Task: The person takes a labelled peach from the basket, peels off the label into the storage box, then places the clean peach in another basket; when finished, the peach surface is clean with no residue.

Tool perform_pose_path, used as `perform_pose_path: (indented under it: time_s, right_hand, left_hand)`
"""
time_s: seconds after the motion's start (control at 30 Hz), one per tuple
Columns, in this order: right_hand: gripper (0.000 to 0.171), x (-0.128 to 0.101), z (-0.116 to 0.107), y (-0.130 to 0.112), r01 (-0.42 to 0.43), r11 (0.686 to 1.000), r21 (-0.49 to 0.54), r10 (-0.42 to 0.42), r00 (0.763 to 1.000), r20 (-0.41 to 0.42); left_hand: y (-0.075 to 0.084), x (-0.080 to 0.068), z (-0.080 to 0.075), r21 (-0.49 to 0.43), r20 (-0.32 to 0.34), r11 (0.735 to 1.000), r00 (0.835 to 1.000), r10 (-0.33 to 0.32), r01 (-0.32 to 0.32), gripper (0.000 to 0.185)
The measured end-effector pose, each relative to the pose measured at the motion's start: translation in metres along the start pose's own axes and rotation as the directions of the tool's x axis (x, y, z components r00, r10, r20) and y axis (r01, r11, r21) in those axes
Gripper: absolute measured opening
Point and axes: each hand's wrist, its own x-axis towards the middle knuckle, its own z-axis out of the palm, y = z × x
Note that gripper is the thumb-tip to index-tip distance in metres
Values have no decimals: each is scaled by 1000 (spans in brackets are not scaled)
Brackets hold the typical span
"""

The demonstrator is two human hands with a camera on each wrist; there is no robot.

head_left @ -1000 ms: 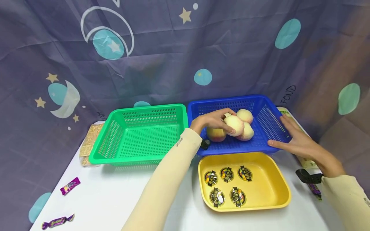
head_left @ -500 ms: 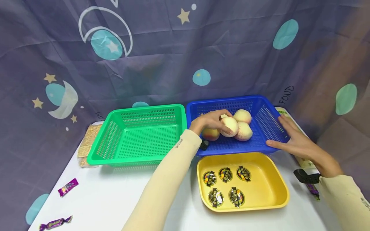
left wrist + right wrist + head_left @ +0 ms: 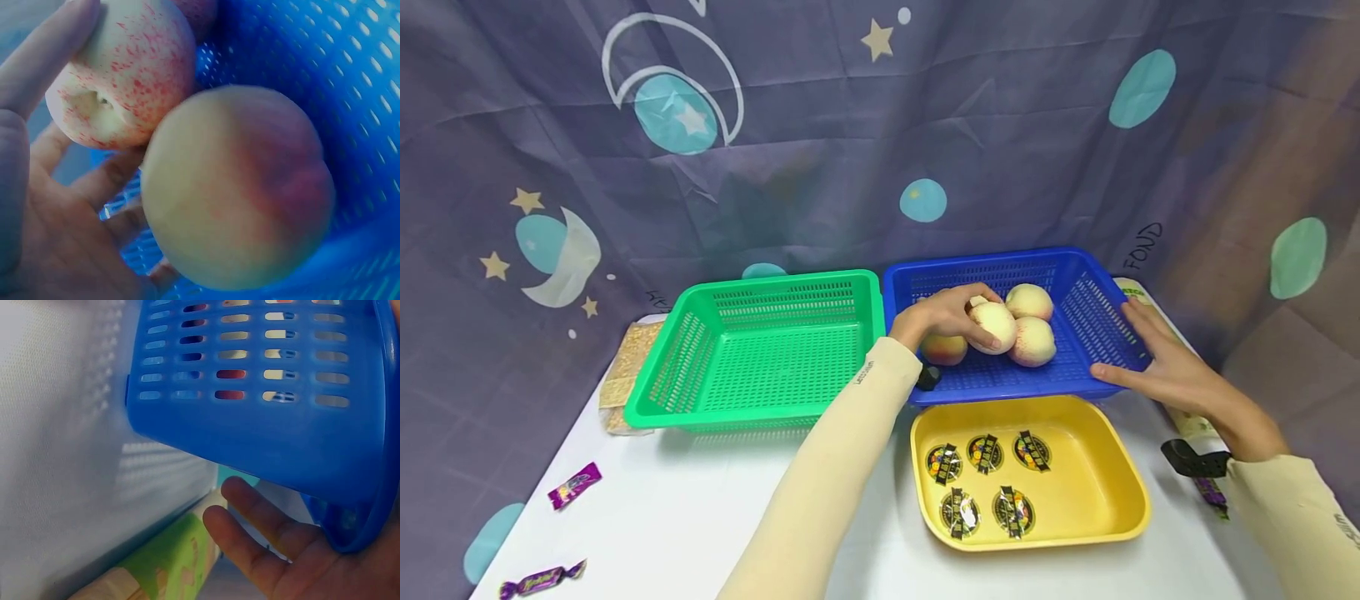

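Note:
In the head view my left hand (image 3: 947, 315) reaches into the blue basket (image 3: 1000, 388) and holds a pale peach (image 3: 992, 329) between thumb and fingers. The left wrist view shows that peach (image 3: 134, 69) speckled red, with the thumb across it. Beside it lies a yellow-red peach (image 3: 237, 187), partly under the hand in the head view. To the right are two more peaches, an upper one (image 3: 1028, 302) and a lower one (image 3: 1033, 343). At the basket's right end my right hand (image 3: 1172, 375) has its thumb by the rim, with extended fingers (image 3: 244, 540) outside the wall.
Left of the blue basket stands a green basket (image 3: 793, 367). A yellow tray (image 3: 1078, 500) with several round stickers sits in front. Purple candies (image 3: 574, 486) lie on the white table, and grain bags (image 3: 628, 367) stand at the left. A patterned curtain (image 3: 820, 167) hangs behind.
The left hand has brought its peach slightly to the left, apart from the peaches on the right. The right hand has stayed at the basket's end. The head view has shifted a little.

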Motion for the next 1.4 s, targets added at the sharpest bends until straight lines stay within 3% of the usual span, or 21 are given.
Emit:
perform_pose_path:
  time_s: [0.2,0.4,0.6,0.77,1.0,1.2,1.4]
  right_hand:
    - [111,0,0,1,7,1000,2,-7,1000,-6]
    - [111,0,-1,1,11,1000,-4,-11,1000,-10]
    - [111,0,-1,0,12,1000,-7,-12,1000,-18]
    - [112,0,-1,-1,9,1000,-1,-9,1000,-16]
    - [111,-1,0,2,13,1000,7,-13,1000,-15]
    - [111,-2,0,2,15,1000,5,-15,1000,-21]
    - [112,-1,-1,0,8,1000,0,-8,1000,-10]
  left_hand:
    - [1,0,-1,41,-1,997,998,-67,67,65]
    - [-4,2,0,22,70,1000,998,-8,6,64]
    - [-6,2,-1,22,79,1000,997,18,-19,65]
    - [-7,2,0,88,93,996,996,5,-13,69]
    - [-8,2,1,196,65,981,998,-28,15,71]
    - [-9,3,1,195,72,981,997,-27,12,73]
    - [-12,4,-2,123,101,992,995,-1,-11,72]
